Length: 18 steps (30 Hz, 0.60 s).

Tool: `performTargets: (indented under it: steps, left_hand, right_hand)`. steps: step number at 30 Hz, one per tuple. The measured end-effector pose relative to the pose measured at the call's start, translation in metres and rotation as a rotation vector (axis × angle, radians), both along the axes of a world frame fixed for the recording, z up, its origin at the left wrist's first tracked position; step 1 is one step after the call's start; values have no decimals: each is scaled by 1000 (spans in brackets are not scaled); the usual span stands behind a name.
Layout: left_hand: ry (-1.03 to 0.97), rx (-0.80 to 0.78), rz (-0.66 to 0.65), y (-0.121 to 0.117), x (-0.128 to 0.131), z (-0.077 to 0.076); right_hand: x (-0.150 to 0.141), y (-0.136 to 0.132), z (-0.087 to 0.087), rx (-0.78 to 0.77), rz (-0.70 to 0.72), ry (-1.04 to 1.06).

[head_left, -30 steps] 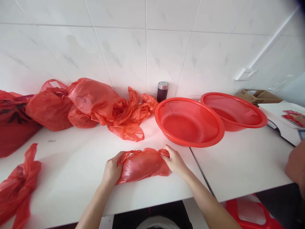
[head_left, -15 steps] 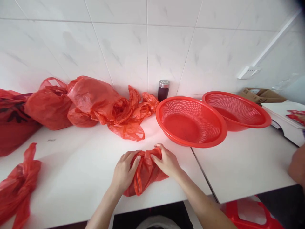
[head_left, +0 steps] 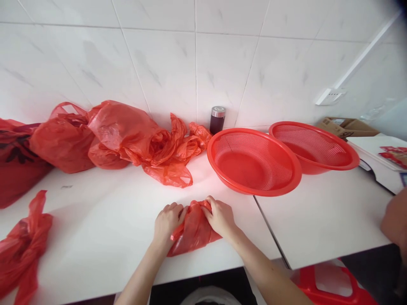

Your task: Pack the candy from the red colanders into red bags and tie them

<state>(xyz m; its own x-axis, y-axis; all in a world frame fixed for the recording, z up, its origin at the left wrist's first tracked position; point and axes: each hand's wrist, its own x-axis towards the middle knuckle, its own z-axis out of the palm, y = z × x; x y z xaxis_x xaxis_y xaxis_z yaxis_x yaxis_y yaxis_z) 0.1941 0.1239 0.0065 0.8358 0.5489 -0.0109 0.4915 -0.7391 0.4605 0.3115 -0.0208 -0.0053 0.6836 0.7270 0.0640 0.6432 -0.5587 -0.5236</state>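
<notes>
A red plastic bag [head_left: 196,232] lies on the white table near its front edge, with something inside that I cannot make out. My left hand [head_left: 168,221] grips the bag's gathered top on the left, fingers curled over it. On the right, my right hand [head_left: 220,215] pinches the bag's top between thumb and fingers. The two hands are a short distance apart, with crumpled plastic between them. Behind the bag stands a red perforated basin [head_left: 254,169], tilted towards me, and nothing shows inside it.
A second red basin [head_left: 318,148] stands behind at the right, near a cardboard box [head_left: 348,126]. Several filled red bags [head_left: 121,131] line the wall, and a knotted red bag [head_left: 27,245] lies front left. A dark silver-capped bottle [head_left: 217,120] stands by the wall. Another person's arm [head_left: 396,220] shows at right.
The bag's loose handle loop, which hung down the front, is now gathered up in my hands. My fingers have closed more tightly on the bag's top.
</notes>
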Motion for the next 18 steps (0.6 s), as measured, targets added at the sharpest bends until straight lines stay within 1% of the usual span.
performTargets:
  steps: [3,5,7,9,11,14,16,18]
  left_hand:
    - [-42,-43,-44,1,-13,7]
    - [-99,-140,-123,4,-28,13]
    - [-121,-267,-234,7,-44,18]
    - [-99,-360,-327,8,-57,20]
    - [-89,-394,-363,7,-62,18]
    - [-164,-439,-282,1,-61,17]
    - [-248,-571,-195,-3,-58,18]
    - [-343,-753,-106,-4,-58,20]
  right_hand:
    - [1,-7,6,38,10,79]
    - [4,-15,13,99,33,228]
    - [8,-23,20,169,74,410]
    - [11,-28,24,230,120,541]
    - [11,-29,24,301,130,601]
    - [7,-26,16,421,60,589]
    - [4,-24,11,491,2,578]
    - [2,-25,8,535,-47,569]
